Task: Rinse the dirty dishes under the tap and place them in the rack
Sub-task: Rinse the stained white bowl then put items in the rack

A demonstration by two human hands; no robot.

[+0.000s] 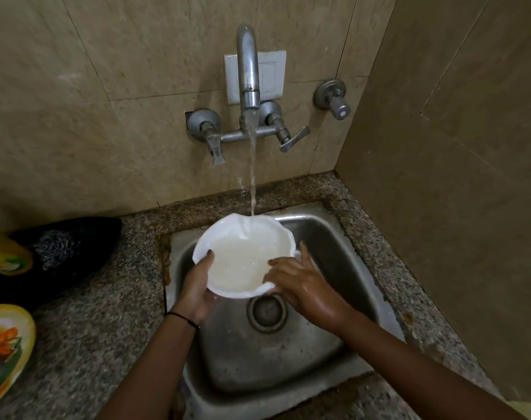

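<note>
Your left hand [196, 286] gripped the white bowl [243, 256] at its left rim, thumb hooked over the edge into the bowl, the other fingers hidden underneath. A thin black band [182, 318] sat on that wrist. Your right hand [300, 283], wet, took the right rim: thumb lay inside on the bowl's wall, fingers fairly straight outside it, so the rim was pinched between them. You held the bowl tilted toward you above the steel sink [334, 256], over and just behind the drain [267, 312], cloudy water pooled inside. The water stream [252, 171] fell from the tap [247, 65] and hit the bowl's far rim, splashing there. The tap's right lever [294, 137] pointed out sideways, the left lever [215, 150] hung down. A separate valve [334, 98] sat on the tiled wall to the right. The speckled counter [106, 328] surrounded the sink; at its left edge lay a black cloth [61, 250] and a yellow patterned plate [6, 344], both partly cut off.
</note>
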